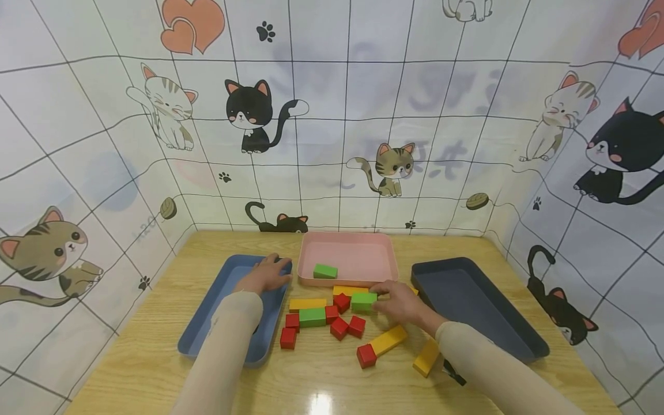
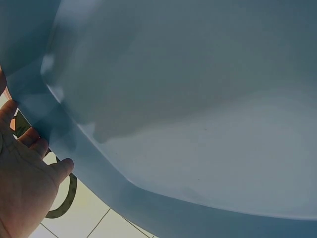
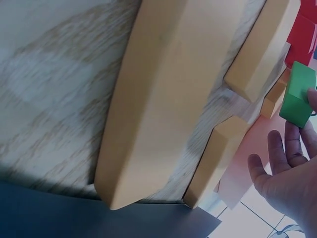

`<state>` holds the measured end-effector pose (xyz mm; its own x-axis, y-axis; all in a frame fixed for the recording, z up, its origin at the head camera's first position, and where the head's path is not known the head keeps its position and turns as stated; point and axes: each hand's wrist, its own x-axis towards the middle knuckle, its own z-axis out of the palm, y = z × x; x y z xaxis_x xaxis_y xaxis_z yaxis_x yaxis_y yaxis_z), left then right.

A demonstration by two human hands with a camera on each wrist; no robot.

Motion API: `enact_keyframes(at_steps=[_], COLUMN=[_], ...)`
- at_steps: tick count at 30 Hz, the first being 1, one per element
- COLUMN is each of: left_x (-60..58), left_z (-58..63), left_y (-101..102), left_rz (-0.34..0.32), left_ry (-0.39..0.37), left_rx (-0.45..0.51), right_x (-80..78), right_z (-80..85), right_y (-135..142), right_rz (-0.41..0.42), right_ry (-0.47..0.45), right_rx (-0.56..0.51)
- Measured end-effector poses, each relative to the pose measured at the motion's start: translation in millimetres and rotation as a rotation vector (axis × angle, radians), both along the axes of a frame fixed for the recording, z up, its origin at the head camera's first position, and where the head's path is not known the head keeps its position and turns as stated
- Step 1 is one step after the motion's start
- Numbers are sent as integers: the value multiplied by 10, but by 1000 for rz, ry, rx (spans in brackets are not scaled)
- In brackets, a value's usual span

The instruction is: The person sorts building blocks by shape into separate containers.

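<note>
One green block (image 1: 363,301) is pinched at its right end by the right hand (image 1: 399,302), thumb and nearest fingers closed on it, the other fingers loosely bent and clear of it in the right wrist view. Block sits among the pile, just in front of the pink tray (image 1: 347,253); whether it touches the table, I cannot tell. Right beside it, on the left, a red cube (image 1: 342,302); behind it a yellow block (image 1: 351,290), partly hidden, lying along the pink tray's near edge. Six more red cubes lie to the left and front, one meeting the end of a slanting yellow block (image 1: 389,340). Second green block (image 1: 312,317) lies between two of the cubes, a yellow one (image 1: 308,304) behind it. Third green block (image 1: 325,271) is inside the pink tray, near its front left. Another yellow block (image 1: 426,357) lies beside the right sleeve (image 1: 493,363). Left hand (image 1: 266,274) rests at the far right corner of the blue tray (image 1: 261,344), fingers spread and relaxed, tips at the rim, gripping nothing. Dark tray (image 1: 477,305) stands on the right. All on a wood-grain table (image 1: 129,357); cat-print sheeting (image 1: 321,115) behind and at both sides.
</note>
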<state>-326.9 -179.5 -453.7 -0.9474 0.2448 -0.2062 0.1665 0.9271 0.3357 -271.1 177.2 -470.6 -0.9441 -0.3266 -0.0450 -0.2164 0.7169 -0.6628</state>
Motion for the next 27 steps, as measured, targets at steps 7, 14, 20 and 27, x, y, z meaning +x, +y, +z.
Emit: enact_keyframes(at_steps=[7, 14, 20, 27], left_x=[-15, -2, 5, -3], left_z=[-7, 1, 5, 1], left_y=[-5, 10, 18, 5], left_rz=[-4, -4, -1, -2], left_ry=[-4, -3, -5, -7], left_rx=[-9, -8, -10, -8], right_x=[-19, -47, -74, -83], right_z=[49, 114, 162, 210], right_y=[3, -21, -53, -86], right_rz=[14, -15, -35, -53], right_ry=[53, 24, 2, 9], right_rx=[-20, -107, -163, -176])
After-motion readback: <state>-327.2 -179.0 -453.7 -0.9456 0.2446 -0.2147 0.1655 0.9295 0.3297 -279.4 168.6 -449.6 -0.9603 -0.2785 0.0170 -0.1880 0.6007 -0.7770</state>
